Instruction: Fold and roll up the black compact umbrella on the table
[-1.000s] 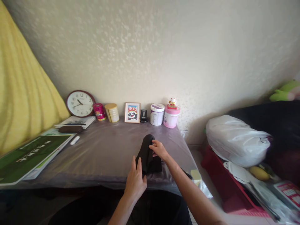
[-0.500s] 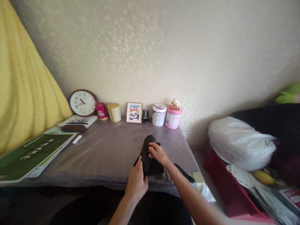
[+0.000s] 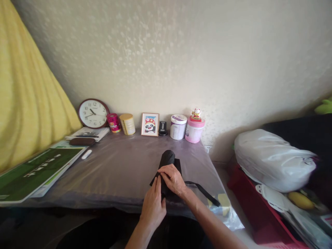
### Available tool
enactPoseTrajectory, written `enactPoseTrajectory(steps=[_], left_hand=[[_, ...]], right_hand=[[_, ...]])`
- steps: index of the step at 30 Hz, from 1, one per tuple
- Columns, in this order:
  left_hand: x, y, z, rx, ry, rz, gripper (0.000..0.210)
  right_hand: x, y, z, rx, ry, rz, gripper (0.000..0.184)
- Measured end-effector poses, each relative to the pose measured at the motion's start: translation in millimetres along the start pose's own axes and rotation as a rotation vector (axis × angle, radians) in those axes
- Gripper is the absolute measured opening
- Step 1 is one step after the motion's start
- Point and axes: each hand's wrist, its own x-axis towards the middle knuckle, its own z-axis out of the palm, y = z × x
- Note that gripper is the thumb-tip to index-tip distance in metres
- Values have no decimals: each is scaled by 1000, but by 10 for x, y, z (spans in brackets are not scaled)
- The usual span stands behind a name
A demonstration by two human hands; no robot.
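A black rolled cloth bundle [image 3: 168, 157] lies on the covered table near its front edge, with a rounded far end and flat black fabric spread beneath and to its right. My left hand [image 3: 155, 204] holds the near left side, fingers straight along the roll and thumb against its near end. Across the top reaches my right hand [image 3: 173, 180], its fingertips pinching the cloth at the left side, close to my left fingertips. From the bundle a black strap [image 3: 204, 193] trails right toward the table's corner. My hands cover the bundle's middle.
Along the wall stand a clock [image 3: 93, 113], a pink can [image 3: 113, 122], a yellow-lidded can [image 3: 127, 124], a picture frame [image 3: 150, 124] and two tubs [image 3: 178, 128]. Green boards [image 3: 38, 173] lie left. Right of the table is a red bin [image 3: 246, 204] beneath a white plastic bag [image 3: 272, 159].
My right hand has moved left across the roll, bringing its fingertips next to my left hand's. More of the strap shows on the right. The view has shifted slightly.
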Motion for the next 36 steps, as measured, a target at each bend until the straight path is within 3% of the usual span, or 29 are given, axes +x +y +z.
enactPoseTrajectory(steps=[3,8,14,18,23,27,36], left_hand=[[0,-17,27,-11,26,11,72],[9,10,-13,3,-26,-26,72],[29,59,-77,21,-86,-75,72],[41,67,-101,24,-91,-84,73],[35,56,-103,-1,-71,-74,74],[30,35,-96,-23,-52,-61,74],[47,-37,-70,-101,-13,-51,71]], right_hand=[[28,77,34,-105,-58,-85,24],[235,373,101,-236,-130,-39,26],[551,707,143,-246,-103,106,30],[665,827,101,-136,-10,255,24],[511,984,-145,-86,151,536,31],[247,1050,-305,0,176,703,28],[165,865,-279,351,218,906,27]])
